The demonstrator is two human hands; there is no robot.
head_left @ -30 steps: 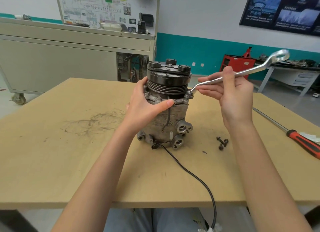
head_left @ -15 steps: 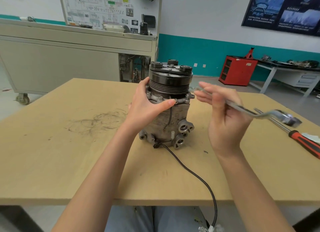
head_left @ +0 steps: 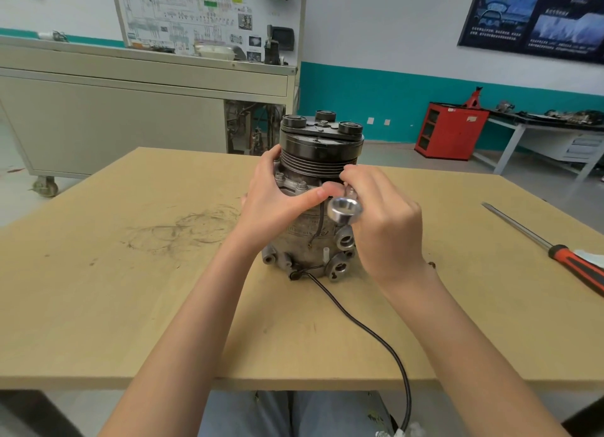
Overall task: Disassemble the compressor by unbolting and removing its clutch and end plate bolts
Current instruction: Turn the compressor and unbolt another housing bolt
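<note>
A grey compressor (head_left: 307,240) stands upright on the wooden table (head_left: 130,306), its black grooved clutch pulley (head_left: 322,157) on top. My left hand (head_left: 277,204) grips the body just under the pulley, thumb across the front. My right hand (head_left: 385,221) holds a silver ring wrench (head_left: 344,210) against the compressor's right side; its free ring end points toward me and the far end is hidden behind my fingers. Two bolt heads (head_left: 291,181) show on the flange beside my left hand.
A black cable (head_left: 369,332) runs from the compressor's base off the table's near edge. A red-handled screwdriver (head_left: 555,250) lies at the right. A loose bolt (head_left: 432,264) peeks out behind my right wrist. A cabinet and red stand lie beyond the table.
My right hand has swung the wrench from pointing up and right, down past the right side, round to the front of the compressor. My left hand has kept its grip.
</note>
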